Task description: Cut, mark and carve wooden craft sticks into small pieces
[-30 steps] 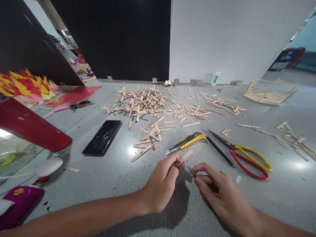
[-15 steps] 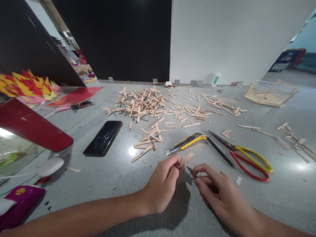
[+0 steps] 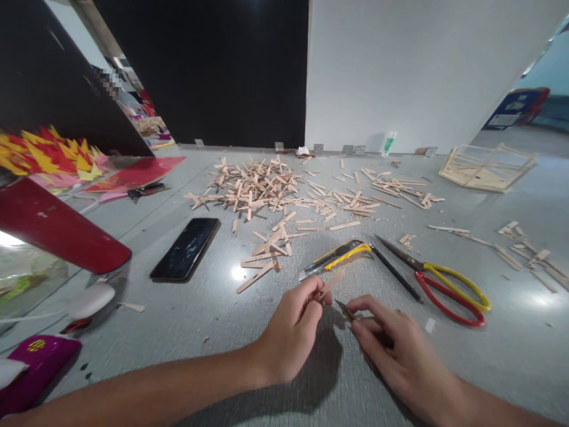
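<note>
My left hand [image 3: 296, 329] is closed around a wooden craft stick [image 3: 333, 284], whose rounded end sticks out past the fingertips. My right hand [image 3: 393, 344] pinches a small knife [image 3: 343, 309] between thumb and fingers. Its dark pointed blade faces my left hand, with a small gap between blade and stick; most of the handle is hidden in the fingers. Just beyond my hands lie a yellow utility cutter [image 3: 340, 256] with its blade partly out, a black pencil-like rod [image 3: 395, 274] and scissors [image 3: 448, 284] with one yellow and one red handle.
A heap of craft sticks [image 3: 255, 185] spreads over the table [image 3: 213, 332]. A phone [image 3: 185, 249], a red cylinder [image 3: 66, 225], a white mouse-like object [image 3: 92, 299] and a purple object [image 3: 40, 367] are on the left. A small stick frame [image 3: 486, 169] stands far right.
The craft stick in my left hand has tilted slightly, its free end a little higher and further left. My right hand and the knife are nearly unmoved.
</note>
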`<state>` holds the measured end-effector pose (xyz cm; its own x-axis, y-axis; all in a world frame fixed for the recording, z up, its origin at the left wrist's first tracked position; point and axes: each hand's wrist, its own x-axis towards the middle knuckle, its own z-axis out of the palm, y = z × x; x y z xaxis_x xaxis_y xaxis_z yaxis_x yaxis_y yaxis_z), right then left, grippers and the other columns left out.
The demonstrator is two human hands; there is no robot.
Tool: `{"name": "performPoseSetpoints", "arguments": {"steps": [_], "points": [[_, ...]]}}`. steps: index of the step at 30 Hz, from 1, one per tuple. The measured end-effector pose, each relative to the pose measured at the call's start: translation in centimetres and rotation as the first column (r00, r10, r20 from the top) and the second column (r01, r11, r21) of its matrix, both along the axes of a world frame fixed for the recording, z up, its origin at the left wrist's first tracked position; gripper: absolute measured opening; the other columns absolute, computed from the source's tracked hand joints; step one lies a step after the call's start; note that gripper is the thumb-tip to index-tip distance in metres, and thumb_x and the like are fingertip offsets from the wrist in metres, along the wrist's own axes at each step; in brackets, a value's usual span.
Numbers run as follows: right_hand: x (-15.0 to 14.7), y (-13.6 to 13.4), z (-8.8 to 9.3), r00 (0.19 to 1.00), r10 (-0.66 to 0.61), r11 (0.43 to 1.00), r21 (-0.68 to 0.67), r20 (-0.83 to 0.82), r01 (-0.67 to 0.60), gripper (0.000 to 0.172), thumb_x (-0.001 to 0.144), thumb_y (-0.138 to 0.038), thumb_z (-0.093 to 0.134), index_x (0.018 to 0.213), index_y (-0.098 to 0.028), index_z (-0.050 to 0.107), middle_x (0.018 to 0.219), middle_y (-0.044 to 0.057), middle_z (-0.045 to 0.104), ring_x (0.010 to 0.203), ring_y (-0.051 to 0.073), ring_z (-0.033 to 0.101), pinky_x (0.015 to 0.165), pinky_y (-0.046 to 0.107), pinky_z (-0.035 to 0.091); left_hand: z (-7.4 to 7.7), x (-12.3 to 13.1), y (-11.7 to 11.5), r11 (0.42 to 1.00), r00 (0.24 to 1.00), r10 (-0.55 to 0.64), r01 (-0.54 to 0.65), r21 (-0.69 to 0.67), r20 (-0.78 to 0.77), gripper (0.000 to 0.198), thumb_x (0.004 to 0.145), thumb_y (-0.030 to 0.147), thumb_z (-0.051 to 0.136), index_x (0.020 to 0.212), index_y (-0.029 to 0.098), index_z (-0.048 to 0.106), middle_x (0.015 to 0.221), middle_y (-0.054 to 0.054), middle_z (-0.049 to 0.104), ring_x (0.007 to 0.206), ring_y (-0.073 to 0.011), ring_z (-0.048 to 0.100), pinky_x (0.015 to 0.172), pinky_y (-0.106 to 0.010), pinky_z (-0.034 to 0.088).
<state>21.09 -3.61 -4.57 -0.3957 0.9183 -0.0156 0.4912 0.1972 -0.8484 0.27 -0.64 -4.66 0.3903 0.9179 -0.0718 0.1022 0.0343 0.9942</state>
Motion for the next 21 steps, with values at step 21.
{"name": "performPoseSetpoints", "arguments": {"steps": [21], "points": [[0.17, -0.20, -0.44, 0.986, -0.158, 0.942, 0.291, -0.050, 0.166, 0.037, 0.105, -0.030, 0.054, 0.132, -0.014, 0.073, 0.057, -0.007, 0.052, 0.046, 0.010, 0.038, 0.041, 0.023, 0.031, -0.36, 0.23, 0.21, 0.997, 0.996, -0.082, 0.082, 0.009, -0.030, 0.037, 0.113, 0.047, 0.039, 0.116, 0.018, 0.060, 0.092, -0.004, 0.073, 0.048, -0.0083, 0.044, 0.049, -0.024, 0.036]]}}
